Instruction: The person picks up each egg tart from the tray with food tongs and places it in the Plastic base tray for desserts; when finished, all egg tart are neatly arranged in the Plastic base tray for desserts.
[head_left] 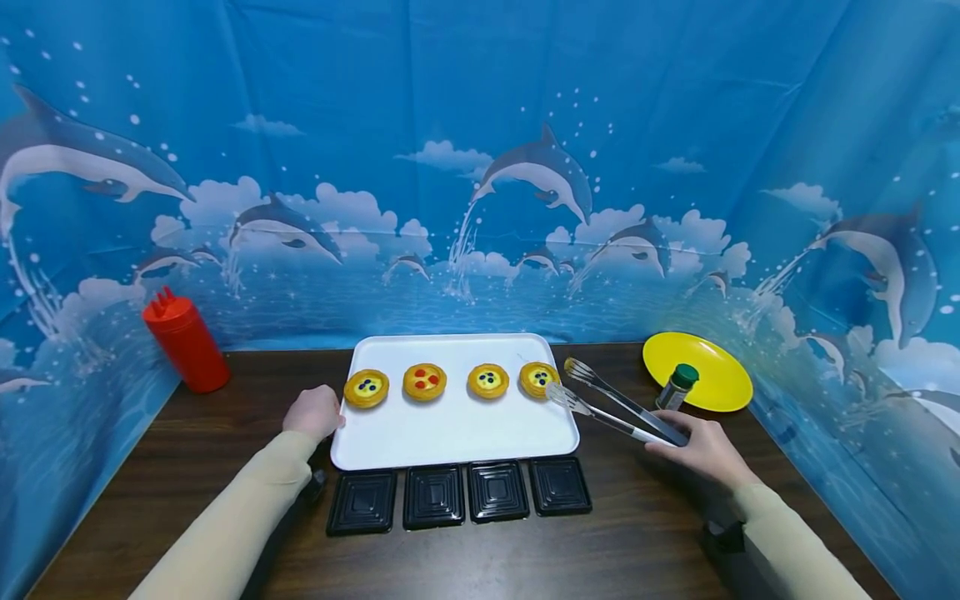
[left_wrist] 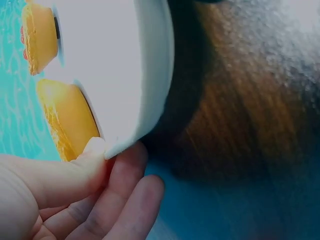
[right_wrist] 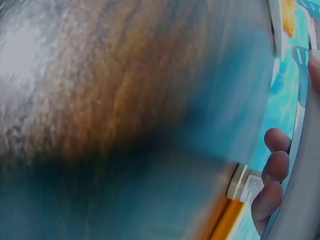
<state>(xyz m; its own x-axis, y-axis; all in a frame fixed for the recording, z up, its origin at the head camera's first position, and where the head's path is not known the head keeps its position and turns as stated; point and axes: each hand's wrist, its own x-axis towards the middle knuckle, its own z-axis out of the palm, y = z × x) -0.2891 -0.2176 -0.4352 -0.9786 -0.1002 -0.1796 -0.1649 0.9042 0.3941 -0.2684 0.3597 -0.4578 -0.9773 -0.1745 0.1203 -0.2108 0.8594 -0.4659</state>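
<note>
At the left end of a white tray [head_left: 450,437], my left hand [head_left: 312,412] pinches the rim, thumb on top and fingers underneath in the left wrist view. My right hand [head_left: 705,450] grips metal tongs [head_left: 630,404] near their rear end. Their arms are spread, and one tip overlaps the edge of the rightmost tart [head_left: 536,379]. Several small yellow tarts stand in a row on the tray. One tart [head_left: 424,382] has red pieces on top, and the others, such as the leftmost tart [head_left: 367,388], carry dark blue dots.
Several square black dishes [head_left: 362,502] line the tray's near side. A green-capped jar [head_left: 677,385] stands close beyond my right hand, before a yellow plate [head_left: 720,367]. At the far left is a red squeeze bottle [head_left: 187,346]. A dolphin-print sheet [head_left: 480,275] borders the dark table.
</note>
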